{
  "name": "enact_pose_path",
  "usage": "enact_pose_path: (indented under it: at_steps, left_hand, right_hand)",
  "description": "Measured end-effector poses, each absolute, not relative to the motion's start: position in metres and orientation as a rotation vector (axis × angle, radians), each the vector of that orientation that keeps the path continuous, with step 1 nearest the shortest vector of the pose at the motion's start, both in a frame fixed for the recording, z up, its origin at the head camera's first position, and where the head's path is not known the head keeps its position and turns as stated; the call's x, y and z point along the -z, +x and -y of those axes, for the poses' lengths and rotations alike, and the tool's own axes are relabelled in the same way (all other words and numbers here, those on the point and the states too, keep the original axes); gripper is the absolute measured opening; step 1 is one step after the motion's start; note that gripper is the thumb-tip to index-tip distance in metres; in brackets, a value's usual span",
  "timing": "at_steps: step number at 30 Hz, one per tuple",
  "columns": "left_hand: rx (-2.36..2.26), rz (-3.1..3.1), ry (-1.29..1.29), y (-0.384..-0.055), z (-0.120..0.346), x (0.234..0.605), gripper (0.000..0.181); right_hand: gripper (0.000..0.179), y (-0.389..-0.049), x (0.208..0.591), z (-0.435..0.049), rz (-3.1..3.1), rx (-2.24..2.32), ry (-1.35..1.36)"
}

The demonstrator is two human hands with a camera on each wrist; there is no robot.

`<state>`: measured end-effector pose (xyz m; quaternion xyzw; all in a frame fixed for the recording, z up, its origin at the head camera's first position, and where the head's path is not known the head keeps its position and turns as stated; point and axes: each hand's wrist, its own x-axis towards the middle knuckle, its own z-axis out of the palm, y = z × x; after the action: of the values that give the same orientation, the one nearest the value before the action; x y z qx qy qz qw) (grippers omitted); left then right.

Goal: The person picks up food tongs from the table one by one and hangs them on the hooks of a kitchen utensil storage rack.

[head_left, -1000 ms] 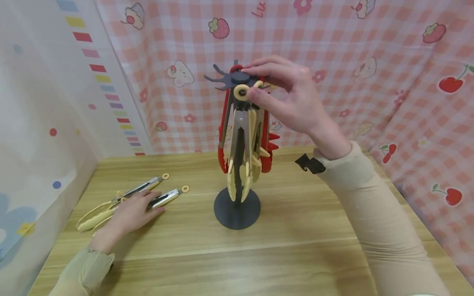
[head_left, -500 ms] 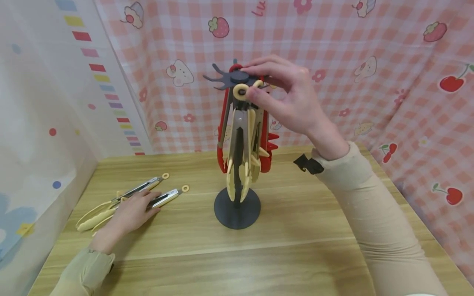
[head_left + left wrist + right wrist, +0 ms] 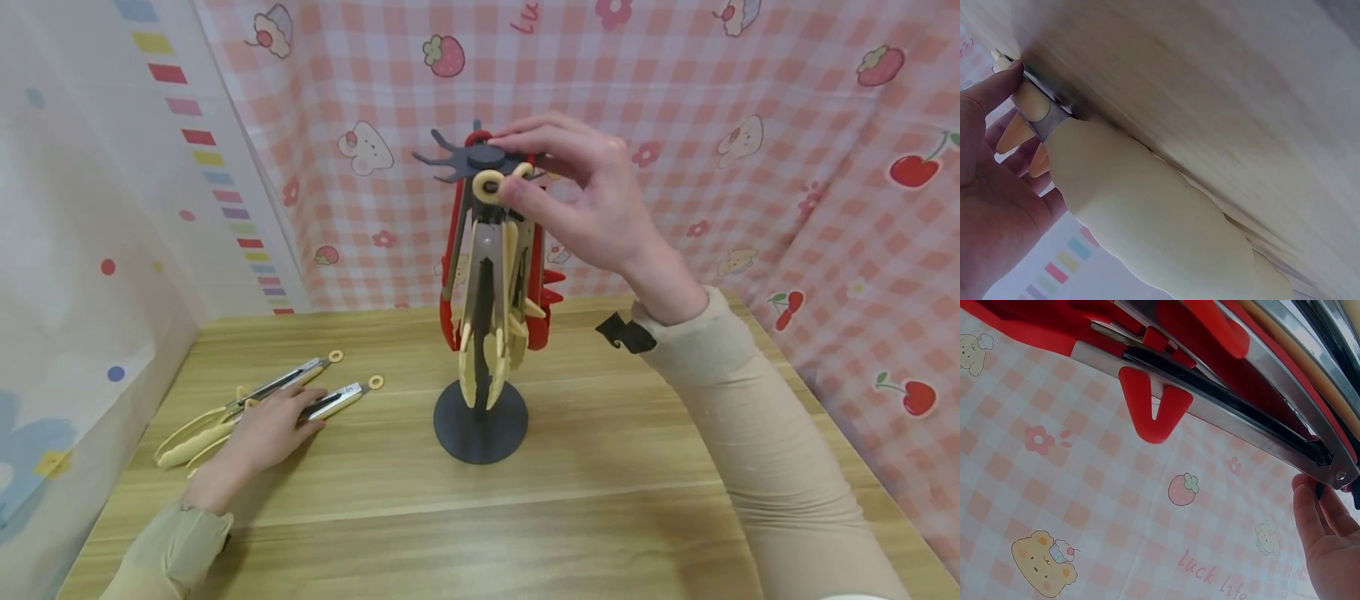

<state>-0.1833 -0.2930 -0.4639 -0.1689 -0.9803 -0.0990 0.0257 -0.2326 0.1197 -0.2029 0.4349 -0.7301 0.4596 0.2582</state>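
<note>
A dark rotating utensil stand (image 3: 480,433) is upright mid-table, with yellow tongs (image 3: 480,367) and red tongs (image 3: 450,308) hanging from its hooked top (image 3: 457,162). My right hand (image 3: 596,187) grips that top from the right. Its thumb lies by a yellow hanging ring (image 3: 489,187); its fingers reach over the back. In the right wrist view, my right hand (image 3: 1332,531) is at the upper end of the red tongs (image 3: 1160,406). At left, my left hand (image 3: 270,429) holds lying yellow tongs (image 3: 341,402); its thumb and fingers are on opposite sides of them in the left wrist view.
Another pair of yellow tongs (image 3: 288,379) lies just behind the held pair on the wooden table (image 3: 480,533). A pink checked curtain (image 3: 600,75) hangs behind the table and along its right side; a white patterned cloth (image 3: 67,208) borders the left.
</note>
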Motion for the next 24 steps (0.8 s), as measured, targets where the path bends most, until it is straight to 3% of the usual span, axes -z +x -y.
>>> enact_pose_path:
  at_steps: [24]
  left_hand:
    - [0.344,3.002,-0.511,-0.1790,0.2964,0.4584,0.047]
  right_hand:
    - [0.032,-0.2324,0.2037,-0.1203,1.972,-1.257,1.194]
